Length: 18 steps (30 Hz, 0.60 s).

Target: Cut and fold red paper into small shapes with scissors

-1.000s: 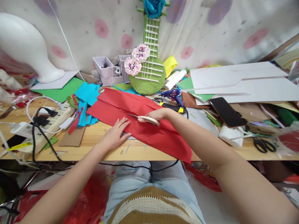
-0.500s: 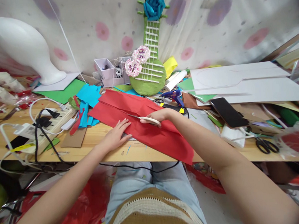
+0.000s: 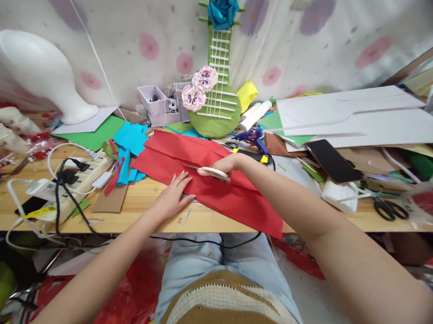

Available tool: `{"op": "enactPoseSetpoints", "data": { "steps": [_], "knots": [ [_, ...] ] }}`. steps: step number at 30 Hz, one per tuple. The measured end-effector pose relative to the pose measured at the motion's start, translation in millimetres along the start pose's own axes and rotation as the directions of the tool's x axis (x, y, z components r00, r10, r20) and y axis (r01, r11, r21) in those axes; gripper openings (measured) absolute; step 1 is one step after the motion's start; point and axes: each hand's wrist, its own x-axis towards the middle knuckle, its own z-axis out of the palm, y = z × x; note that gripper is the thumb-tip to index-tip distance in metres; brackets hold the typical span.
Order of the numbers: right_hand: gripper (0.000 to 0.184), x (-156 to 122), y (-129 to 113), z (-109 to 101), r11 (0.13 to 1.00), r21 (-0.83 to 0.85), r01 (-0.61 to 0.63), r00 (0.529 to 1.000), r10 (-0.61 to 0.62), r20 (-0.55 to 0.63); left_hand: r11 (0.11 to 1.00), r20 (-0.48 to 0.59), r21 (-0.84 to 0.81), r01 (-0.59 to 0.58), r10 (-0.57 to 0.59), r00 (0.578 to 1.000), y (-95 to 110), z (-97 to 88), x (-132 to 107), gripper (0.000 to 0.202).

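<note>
The red sheet (image 3: 240, 206) lay across the wooden table (image 3: 212, 222). The left hand (image 3: 171, 196) rested at its near edge, thumb spread from the fingers; the right hand's (image 3: 227, 164) fingers curled around white-handled scissors (image 3: 216, 173). Cutting appeared partway done, the stretch ahead of the blades seemingly uncut.

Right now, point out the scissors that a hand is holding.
The white-handled scissors, gripped by the right hand over the red sheet; the black-handled scissors lie unheld on the table at right.

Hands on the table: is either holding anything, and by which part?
The right hand holds scissors by the pale handle; the left rests on red sheeting.
</note>
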Motion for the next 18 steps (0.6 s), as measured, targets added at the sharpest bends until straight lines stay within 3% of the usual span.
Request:
{"op": "enactPoseSetpoints", "data": {
  "steps": [18],
  "knots": [
    [0.05,4.6,3.3,2.9,0.993,0.115,0.038,0.997,-0.03,-0.07,1.0,-0.025,-0.009,-0.002,0.001,1.0,-0.5,2.8,-1.2,0.055]
  ]
}}
